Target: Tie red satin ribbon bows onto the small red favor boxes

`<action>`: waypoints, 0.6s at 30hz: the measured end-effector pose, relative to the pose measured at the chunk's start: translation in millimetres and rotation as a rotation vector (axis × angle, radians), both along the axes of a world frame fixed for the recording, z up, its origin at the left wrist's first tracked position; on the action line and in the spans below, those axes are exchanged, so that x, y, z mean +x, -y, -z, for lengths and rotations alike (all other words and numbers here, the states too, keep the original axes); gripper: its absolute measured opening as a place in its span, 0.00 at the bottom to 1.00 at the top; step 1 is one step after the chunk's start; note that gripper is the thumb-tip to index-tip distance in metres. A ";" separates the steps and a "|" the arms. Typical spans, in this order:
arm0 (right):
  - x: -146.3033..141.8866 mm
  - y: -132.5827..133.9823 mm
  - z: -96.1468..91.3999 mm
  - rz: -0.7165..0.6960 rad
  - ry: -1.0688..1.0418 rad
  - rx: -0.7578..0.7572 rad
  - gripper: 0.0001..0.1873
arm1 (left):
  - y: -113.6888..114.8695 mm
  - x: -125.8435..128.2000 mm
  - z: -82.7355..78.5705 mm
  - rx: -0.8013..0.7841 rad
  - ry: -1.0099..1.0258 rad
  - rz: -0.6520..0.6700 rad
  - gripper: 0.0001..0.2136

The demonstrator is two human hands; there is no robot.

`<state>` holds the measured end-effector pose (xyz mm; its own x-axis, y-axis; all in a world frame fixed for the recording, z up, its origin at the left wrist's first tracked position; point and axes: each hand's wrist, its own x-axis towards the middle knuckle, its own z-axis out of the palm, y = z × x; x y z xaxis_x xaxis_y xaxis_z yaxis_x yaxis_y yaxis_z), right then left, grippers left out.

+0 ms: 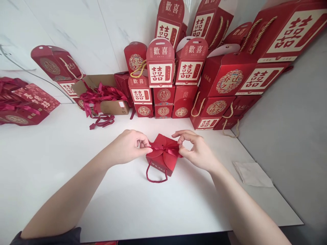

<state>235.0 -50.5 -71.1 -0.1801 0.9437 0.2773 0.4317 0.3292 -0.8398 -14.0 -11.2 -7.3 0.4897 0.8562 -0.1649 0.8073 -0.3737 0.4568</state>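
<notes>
A small red gift box (159, 162) with petal-shaped top flaps stands on the white table in front of me. Its dark red cord handle (156, 181) hangs down on the near side. Across the top runs a shiny red ribbon (167, 150), gathered at the middle of the flaps. My left hand (131, 145) pinches the ribbon's left part at the box's left edge. On the other side, my right hand (195, 148) pinches the ribbon's right part between thumb and finger, its other fingers curled. The exact form of the knot is too small to make out.
Stacked red gift boxes (160, 68) line the back and right of the table (122, 204). An open cardboard box (120, 107) holds dark red ribbons (104, 93), some spilling out. More red boxes (22, 105) lie at left. A white tissue (252, 173) rests near the right edge.
</notes>
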 end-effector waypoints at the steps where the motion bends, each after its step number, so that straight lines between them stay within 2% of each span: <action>1: 0.7 0.0 0.0 -0.028 0.001 -0.022 0.07 | -0.4 0.0 1.1 0.046 -0.001 0.002 0.10; 3: 1.4 0.2 0.4 -0.101 -0.040 -0.088 0.07 | -0.9 1.1 3.1 0.121 0.026 0.031 0.09; 5: 1.2 0.4 0.6 -0.158 -0.102 -0.135 0.07 | -1.2 3.0 4.3 0.112 0.098 0.098 0.09; 8: -0.4 0.2 0.6 -0.189 -0.136 -0.121 0.07 | -2.3 4.4 4.3 0.013 0.227 0.280 0.09; 12: -1.4 -1.4 1.6 -0.183 -0.100 -0.049 0.06 | -4.5 1.2 1.7 -0.072 0.300 0.529 0.18; 15: 0.7 -1.3 1.8 -0.177 -0.084 -0.045 0.02 | -4.1 -1.4 -1.3 -0.011 0.265 0.503 0.17; 18: 4.1 0.2 -0.8 -0.187 -0.094 -0.070 0.03 | -1.8 -2.4 -3.8 0.098 0.234 0.440 0.14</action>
